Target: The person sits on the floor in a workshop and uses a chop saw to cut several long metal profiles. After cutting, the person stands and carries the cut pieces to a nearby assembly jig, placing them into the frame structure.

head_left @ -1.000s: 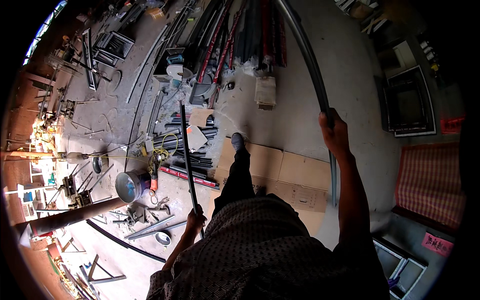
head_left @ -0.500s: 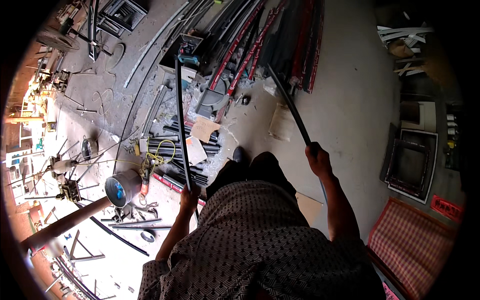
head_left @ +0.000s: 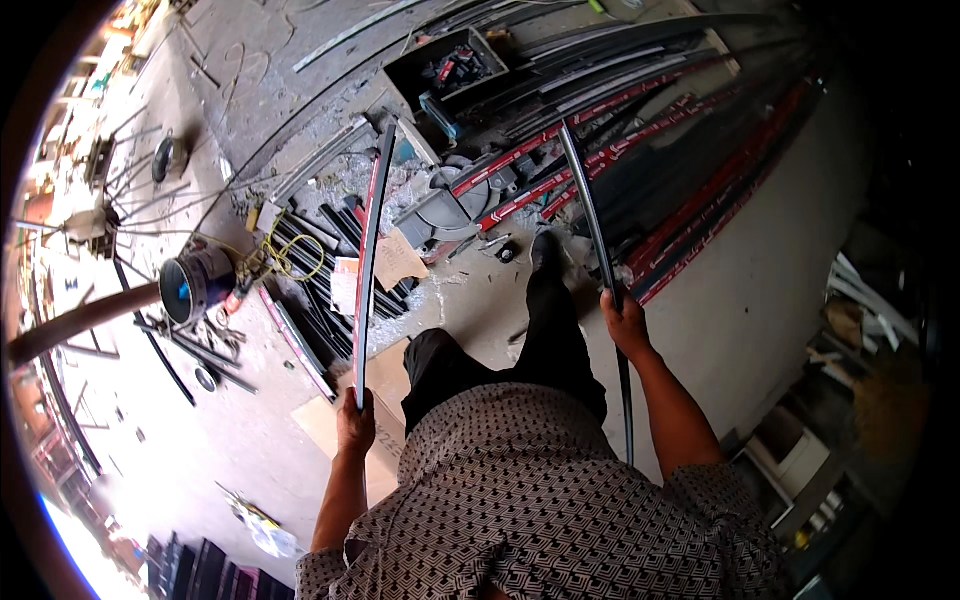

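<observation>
My left hand (head_left: 356,420) is closed around the lower end of a long dark metal strip (head_left: 372,250) with red film along one side. That strip points forward, its far end over the littered floor near the saw. In my right hand (head_left: 627,325) is a second long strip (head_left: 590,215), dark and shiny, gripped partway along. Its far end reaches toward the red-filmed lengths, and its near end runs back past my wrist beside my hip. The two strips are apart, one on each side of my legs.
A mitre saw (head_left: 440,205) sits on the floor ahead, beside a box (head_left: 395,72) of offcuts. Red-filmed lengths (head_left: 680,235) lie to the right. Cut dark pieces (head_left: 325,285), a yellow cord (head_left: 292,262), a bucket (head_left: 205,275) and cardboard (head_left: 385,365) are at the left.
My body and view have turned left, and one foot has stepped forward toward the saw. Both strips have come along in my hands, the left one now showing its red side.
</observation>
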`<state>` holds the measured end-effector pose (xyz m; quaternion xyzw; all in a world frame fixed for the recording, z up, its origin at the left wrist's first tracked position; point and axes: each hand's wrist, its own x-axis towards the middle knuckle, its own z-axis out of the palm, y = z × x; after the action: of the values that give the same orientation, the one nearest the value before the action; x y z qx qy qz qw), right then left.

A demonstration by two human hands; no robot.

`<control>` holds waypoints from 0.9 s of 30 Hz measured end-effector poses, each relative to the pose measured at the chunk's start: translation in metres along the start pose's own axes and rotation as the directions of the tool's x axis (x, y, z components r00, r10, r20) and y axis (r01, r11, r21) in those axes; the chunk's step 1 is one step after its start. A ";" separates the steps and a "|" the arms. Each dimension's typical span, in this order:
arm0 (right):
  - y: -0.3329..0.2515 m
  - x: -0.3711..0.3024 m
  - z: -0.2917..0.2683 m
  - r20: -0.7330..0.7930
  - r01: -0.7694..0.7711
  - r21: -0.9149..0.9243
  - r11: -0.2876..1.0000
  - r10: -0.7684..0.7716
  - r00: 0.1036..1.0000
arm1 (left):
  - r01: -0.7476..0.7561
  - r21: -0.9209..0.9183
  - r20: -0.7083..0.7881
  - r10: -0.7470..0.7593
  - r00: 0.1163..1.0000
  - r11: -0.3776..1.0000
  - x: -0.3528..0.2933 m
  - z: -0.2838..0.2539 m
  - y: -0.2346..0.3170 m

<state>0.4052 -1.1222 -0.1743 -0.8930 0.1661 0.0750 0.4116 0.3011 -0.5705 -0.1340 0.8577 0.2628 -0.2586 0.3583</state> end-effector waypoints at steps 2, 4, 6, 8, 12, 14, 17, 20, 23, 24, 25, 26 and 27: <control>0.035 0.061 0.008 0.033 0.036 0.005 0.999 -0.036 0.999 | 0.083 0.026 -0.037 -0.082 0.996 0.996 0.000 0.032 0.024; 0.038 0.119 0.007 0.162 -0.061 -0.079 0.995 0.073 0.984 | 0.130 0.011 -0.060 -0.130 0.990 0.991 -0.016 0.062 0.031; 0.046 0.169 0.000 0.223 -0.061 -0.115 0.991 0.085 0.971 | 0.159 -0.045 -0.078 -0.162 0.984 0.986 -0.020 0.088 0.065; 0.081 0.206 0.004 0.255 -0.063 -0.131 0.989 0.095 0.962 | 0.179 -0.094 -0.113 -0.189 0.975 0.979 0.001 0.109 0.089; 0.119 0.261 0.034 0.274 0.003 -0.141 0.990 0.036 0.961 | 0.128 -0.154 -0.142 -0.150 0.978 0.980 0.056 0.138 0.083; 0.138 0.292 0.061 0.321 -0.013 -0.178 0.984 0.071 0.944 | 0.198 -0.234 -0.152 -0.237 0.960 0.952 0.087 0.161 0.071; 0.153 0.331 0.094 0.357 0.017 -0.282 0.959 0.089 0.930 | 0.099 -0.190 -0.202 -0.138 0.970 0.977 0.135 0.189 0.031; 0.192 0.373 0.123 0.352 0.026 -0.288 0.957 0.081 0.932 | 0.109 -0.210 -0.198 -0.152 0.968 0.972 0.184 0.211 0.001; 0.186 0.416 0.147 0.311 0.056 -0.281 0.958 0.036 0.950 | 0.116 -0.242 -0.214 -0.170 0.962 0.963 0.228 0.234 -0.035; 0.187 0.430 0.152 0.276 0.112 -0.261 0.959 -0.037 0.960 | 0.106 -0.264 -0.224 -0.168 0.960 0.959 0.241 0.241 -0.047; 0.190 0.443 0.158 0.239 0.170 -0.234 0.957 -0.113 0.964 | 0.093 -0.280 -0.241 -0.164 0.957 0.955 0.253 0.247 -0.056; 0.193 0.454 0.161 0.219 0.182 -0.204 0.962 -0.136 0.966 | 0.121 -0.252 -0.241 -0.183 0.953 0.960 0.262 0.253 -0.065; 0.186 0.472 0.157 0.195 0.200 -0.177 0.964 -0.165 0.967 | 0.142 -0.230 -0.243 -0.198 0.950 0.963 0.277 0.256 -0.062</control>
<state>0.7792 -1.2265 -0.5363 -0.9301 0.0371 0.1322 0.3406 0.3979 -0.6515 -0.4952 0.8158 0.4073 -0.1430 0.3849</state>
